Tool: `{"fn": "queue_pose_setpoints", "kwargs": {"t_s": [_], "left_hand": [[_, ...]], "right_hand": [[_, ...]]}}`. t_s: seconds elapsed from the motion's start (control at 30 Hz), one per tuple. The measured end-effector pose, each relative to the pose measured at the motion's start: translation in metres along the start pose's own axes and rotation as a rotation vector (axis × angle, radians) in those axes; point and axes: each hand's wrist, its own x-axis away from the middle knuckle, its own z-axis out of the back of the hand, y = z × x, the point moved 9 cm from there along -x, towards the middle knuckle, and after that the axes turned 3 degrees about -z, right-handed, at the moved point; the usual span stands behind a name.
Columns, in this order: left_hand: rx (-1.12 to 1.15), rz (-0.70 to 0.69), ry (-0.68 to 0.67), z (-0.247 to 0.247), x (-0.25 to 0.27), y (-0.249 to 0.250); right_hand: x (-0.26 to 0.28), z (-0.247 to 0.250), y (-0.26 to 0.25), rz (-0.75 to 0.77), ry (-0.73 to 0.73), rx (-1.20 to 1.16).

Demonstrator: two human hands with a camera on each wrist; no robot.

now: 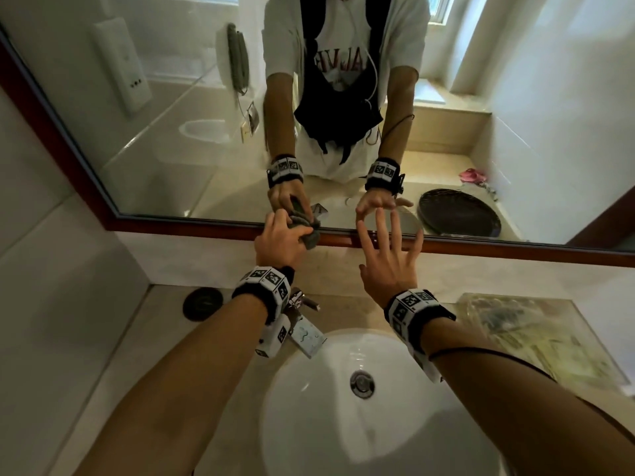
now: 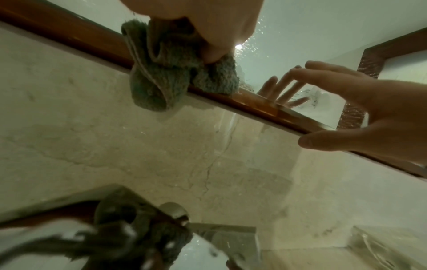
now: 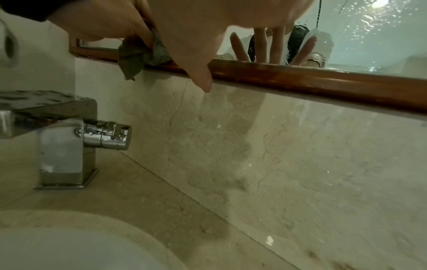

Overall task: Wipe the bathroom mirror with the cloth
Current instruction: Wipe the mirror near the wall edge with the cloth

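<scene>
I see my left hand [image 1: 280,240] bunching the grey cloth [image 2: 175,73] on the mirror [image 1: 206,97] frame's bottom rail, right hand [image 1: 390,266] splayed, holding nothing; only the right wrist view shows the faucet [image 3: 67,142].

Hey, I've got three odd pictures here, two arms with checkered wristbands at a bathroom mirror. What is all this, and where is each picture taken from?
No machine here: a person wears cameras. The big picture comes from a head camera; the other two come from cameras on each wrist, under the patterned bands. The left hand grips a bunched grey cloth against the mirror's wooden bottom frame. The right hand is spread open, its fingertips near the glass. Below are a white sink, a chrome tap, and a dark round tray on the counter.
</scene>
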Motion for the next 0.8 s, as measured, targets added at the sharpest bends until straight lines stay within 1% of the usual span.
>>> {"fn": "queue_pose_setpoints", "kwargs": {"t_s": [0.1,0.3,0.4,0.53,0.6,0.7,0.73,0.8], "left_hand": [[0.013,-0.003,-0.002,-0.007,0.001,0.017],[0.058,-0.019,-0.031,-0.023,0.004,0.074],[0.021,-0.062,-0.042,-0.038,0.004,0.096],[0.005,-0.072,-0.080,-0.052,0.005,0.122],[0.024,-0.033,-0.122,-0.056,0.006,0.129],[0.090,-0.067,-0.133,-0.058,0.011,0.127],[0.097,-0.082,-0.153,-0.058,0.013,0.123],[0.124,-0.078,-0.241,-0.058,0.016,0.115]], "right_hand": [[0.003,-0.001,0.006,0.001,-0.003,-0.030],[0.009,0.000,0.032,-0.040,-0.028,-0.086],[0.012,-0.001,0.048,-0.057,-0.030,-0.093],[0.018,-0.001,0.071,-0.093,0.000,-0.152],[0.019,-0.005,0.078,-0.119,-0.010,-0.228],[0.019,-0.001,0.072,-0.129,0.034,-0.436],[0.018,0.001,0.066,-0.123,0.037,-0.503],[0.014,0.000,0.049,-0.110,0.003,-0.598]]}}
